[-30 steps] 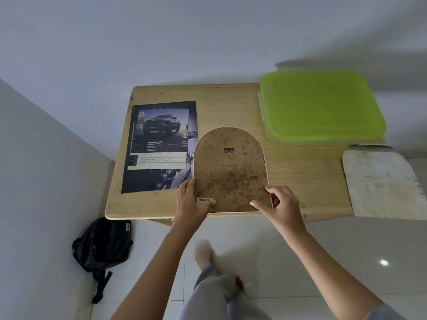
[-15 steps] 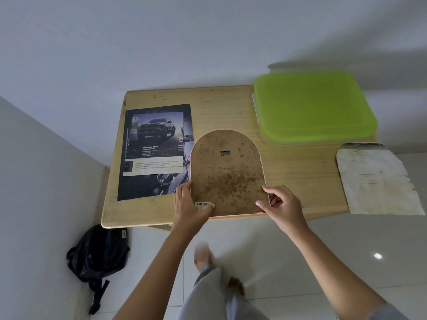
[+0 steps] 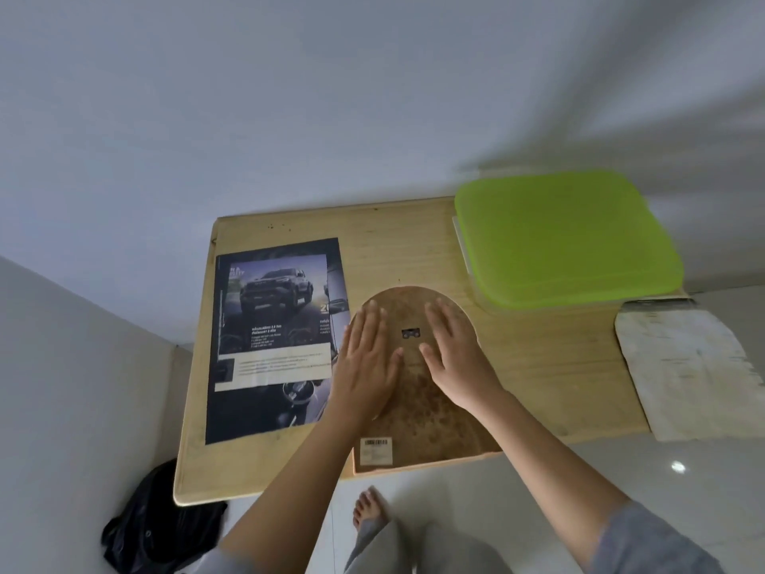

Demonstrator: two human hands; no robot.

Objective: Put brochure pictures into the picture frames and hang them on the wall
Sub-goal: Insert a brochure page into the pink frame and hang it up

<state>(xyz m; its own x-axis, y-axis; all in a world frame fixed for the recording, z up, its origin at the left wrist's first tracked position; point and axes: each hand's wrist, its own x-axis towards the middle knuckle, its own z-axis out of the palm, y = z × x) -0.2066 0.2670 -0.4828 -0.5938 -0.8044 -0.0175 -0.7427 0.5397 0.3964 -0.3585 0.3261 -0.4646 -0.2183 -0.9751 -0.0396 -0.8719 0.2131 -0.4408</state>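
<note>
Arched frame [image 3: 422,424], face down, pressed flat.
It lies at the near edge of the wooden table [image 3: 538,366], its brown back rough and speckled. The left hand [image 3: 366,358] and right hand [image 3: 455,358] rest on it, fingers straight and, it seems through the blur, close together. A glossy brochure [image 3: 273,325] lies left, a green plastic lid [image 3: 567,242] right, a white wall [image 3: 289,97] behind.

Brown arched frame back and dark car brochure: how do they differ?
The brown arched frame back has a rounded top; the dark car brochure is rectangular. The frame back is speckled board; the brochure is printed. The left hand and right hand press flat on the frame back; the brochure lies left of it. Both lie flat on the wooden table.
</note>
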